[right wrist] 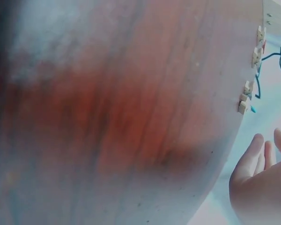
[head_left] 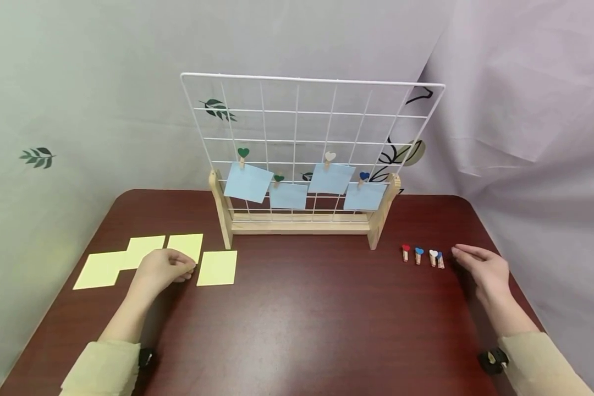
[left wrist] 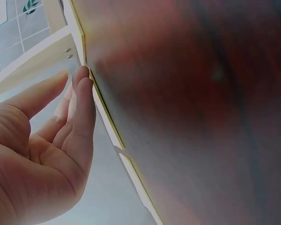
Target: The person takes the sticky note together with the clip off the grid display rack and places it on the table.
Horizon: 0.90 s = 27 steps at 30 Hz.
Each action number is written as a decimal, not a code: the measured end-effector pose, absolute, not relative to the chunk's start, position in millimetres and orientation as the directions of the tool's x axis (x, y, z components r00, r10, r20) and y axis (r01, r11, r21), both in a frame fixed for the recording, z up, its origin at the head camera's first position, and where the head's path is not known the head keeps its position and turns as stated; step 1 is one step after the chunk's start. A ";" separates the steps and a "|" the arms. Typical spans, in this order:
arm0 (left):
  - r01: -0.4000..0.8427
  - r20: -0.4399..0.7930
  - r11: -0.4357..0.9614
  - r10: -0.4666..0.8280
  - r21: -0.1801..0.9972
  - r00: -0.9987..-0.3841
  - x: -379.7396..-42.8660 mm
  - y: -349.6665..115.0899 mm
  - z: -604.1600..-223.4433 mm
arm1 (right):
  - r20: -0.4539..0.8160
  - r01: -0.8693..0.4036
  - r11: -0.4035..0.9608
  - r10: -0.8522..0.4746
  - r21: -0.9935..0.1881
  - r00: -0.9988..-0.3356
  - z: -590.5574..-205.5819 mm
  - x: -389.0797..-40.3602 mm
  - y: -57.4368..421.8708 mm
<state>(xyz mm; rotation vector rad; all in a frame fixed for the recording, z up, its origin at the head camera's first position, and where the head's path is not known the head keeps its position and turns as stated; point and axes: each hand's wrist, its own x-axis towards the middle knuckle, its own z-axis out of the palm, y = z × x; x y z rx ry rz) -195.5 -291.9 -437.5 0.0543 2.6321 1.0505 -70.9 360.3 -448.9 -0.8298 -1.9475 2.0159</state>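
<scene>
My left hand (head_left: 162,270) hovers over or just beside the yellow paper notes (head_left: 216,268) on the left of the table. In the left wrist view its thumb stands apart from its loosely bent fingers (left wrist: 84,108), with nothing held between. The fingertips are near a note's edge; whether they touch it I cannot tell. To the right, my right hand (head_left: 484,270) is just beside several small wooden clothespins topped with red (head_left: 405,253), light blue (head_left: 418,255), white (head_left: 433,257) and dark blue (head_left: 440,259) hearts. Its thumb and fingers (right wrist: 249,159) are apart and hold nothing.
A white wire grid (head_left: 297,140) stands in a wooden base (head_left: 299,226) at the table's back. Several light blue notes (head_left: 247,182) hang on it from heart clothespins (head_left: 243,155). The dark red table (head_left: 326,313) backs onto a pale curtain (head_left: 104,82).
</scene>
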 end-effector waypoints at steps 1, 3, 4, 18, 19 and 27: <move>-0.074 -0.258 0.725 0.147 0.685 -0.955 -195.3 -292.8 -437.2 | -0.232 0.216 -0.092 0.525 -0.972 -0.819 -448.2 -71.1 359.5; -0.068 -0.244 0.714 0.146 0.696 -0.959 -194.8 -294.3 -436.7 | -0.208 0.197 -0.078 0.524 -0.977 -0.826 -446.7 -71.7 357.8; -0.065 -0.236 0.715 0.143 0.697 -0.961 -194.5 -294.9 -436.2 | -0.196 0.188 -0.068 0.521 -0.980 -0.831 -445.9 -72.0 356.8; -0.001 -0.118 0.709 0.116 0.705 -0.986 -198.7 -290.4 -430.7 | -0.117 0.160 0.044 0.502 -0.986 -0.857 -434.9 -84.2 332.3; 0.003 -0.109 0.714 0.110 0.700 -0.988 -198.7 -289.9 -430.7 | -0.114 0.161 0.050 0.503 -0.986 -0.857 -433.4 -85.3 330.0; 0.012 -0.061 0.713 0.077 0.701 -0.995 -195.8 -282.0 -427.9 | -0.108 0.129 0.009 0.481 -0.992 -0.870 -426.6 -93.5 311.0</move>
